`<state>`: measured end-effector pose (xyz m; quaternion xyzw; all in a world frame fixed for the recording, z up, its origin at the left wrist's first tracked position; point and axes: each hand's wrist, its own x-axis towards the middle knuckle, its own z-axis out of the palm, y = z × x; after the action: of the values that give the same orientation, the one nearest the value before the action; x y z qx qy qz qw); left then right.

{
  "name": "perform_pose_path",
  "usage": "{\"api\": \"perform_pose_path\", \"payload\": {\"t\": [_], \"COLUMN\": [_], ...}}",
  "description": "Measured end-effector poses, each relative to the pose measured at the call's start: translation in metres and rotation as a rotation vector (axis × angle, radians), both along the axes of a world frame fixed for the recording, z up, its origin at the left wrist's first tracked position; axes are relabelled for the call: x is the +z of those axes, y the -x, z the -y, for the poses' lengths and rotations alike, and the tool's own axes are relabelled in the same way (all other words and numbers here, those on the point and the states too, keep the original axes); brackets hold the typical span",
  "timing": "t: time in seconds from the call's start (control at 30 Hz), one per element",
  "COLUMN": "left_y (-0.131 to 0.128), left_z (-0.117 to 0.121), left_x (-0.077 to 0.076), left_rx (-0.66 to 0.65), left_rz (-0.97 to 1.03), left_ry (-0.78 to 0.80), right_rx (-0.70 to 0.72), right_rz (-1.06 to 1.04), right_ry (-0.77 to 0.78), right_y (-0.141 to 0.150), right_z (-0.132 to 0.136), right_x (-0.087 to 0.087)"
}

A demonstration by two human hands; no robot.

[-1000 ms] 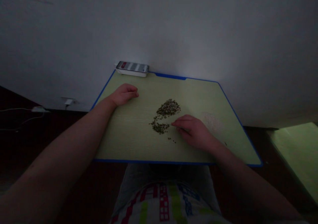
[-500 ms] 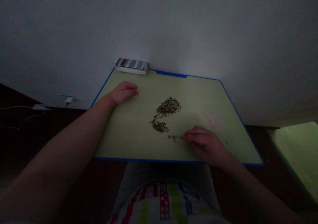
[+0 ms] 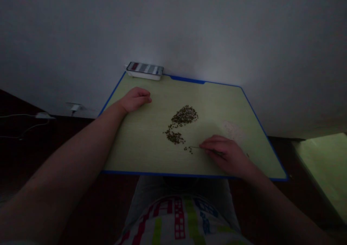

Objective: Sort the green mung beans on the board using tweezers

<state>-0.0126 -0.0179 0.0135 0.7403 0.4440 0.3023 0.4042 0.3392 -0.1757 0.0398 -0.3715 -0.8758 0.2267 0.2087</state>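
Note:
My right hand [image 3: 229, 155] pinches thin metal tweezers [image 3: 195, 147] over the right half of the board. Their tips point left, just above a few loose dark grains [image 3: 188, 150]. Beyond them lie a smaller dark green cluster [image 3: 175, 138] and a larger mixed pile [image 3: 185, 115] of dark and pale grains. A thin patch of pale grains [image 3: 232, 130] is spread behind my right hand. Curled into a loose fist, my left hand [image 3: 136, 100] rests on the left side of the board, apart from the grains, with nothing visible in it.
The pale green board [image 3: 138, 147] has a blue rim. A phone [image 3: 145, 68] lies on a white box [image 3: 143, 75] at its back left corner, against the wall [image 3: 189, 31]. A small dark bit lies right of my right wrist. Cables and a plug [image 3: 76, 108] are at far left.
The tweezers' tips have shifted slightly up and away from the few loose grains, with my right hand moving a little right. My left hand keeps its place.

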Motion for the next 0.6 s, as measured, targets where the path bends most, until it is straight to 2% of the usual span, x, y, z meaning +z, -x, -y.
{"api": "perform_pose_path", "payload": {"t": [0.2, 0.6], "left_y": [-0.001, 0.001], "left_z": [0.002, 0.000], "left_x": [0.002, 0.000], "left_rx": [0.025, 0.014], "left_rz": [-0.016, -0.013], "left_ry": [0.033, 0.032], "right_rx": [0.090, 0.097], "right_rz": [0.005, -0.032], "right_ry": [-0.025, -0.066], "right_y": [0.003, 0.000], "right_z": [0.005, 0.015], "right_x": [0.003, -0.001]}}
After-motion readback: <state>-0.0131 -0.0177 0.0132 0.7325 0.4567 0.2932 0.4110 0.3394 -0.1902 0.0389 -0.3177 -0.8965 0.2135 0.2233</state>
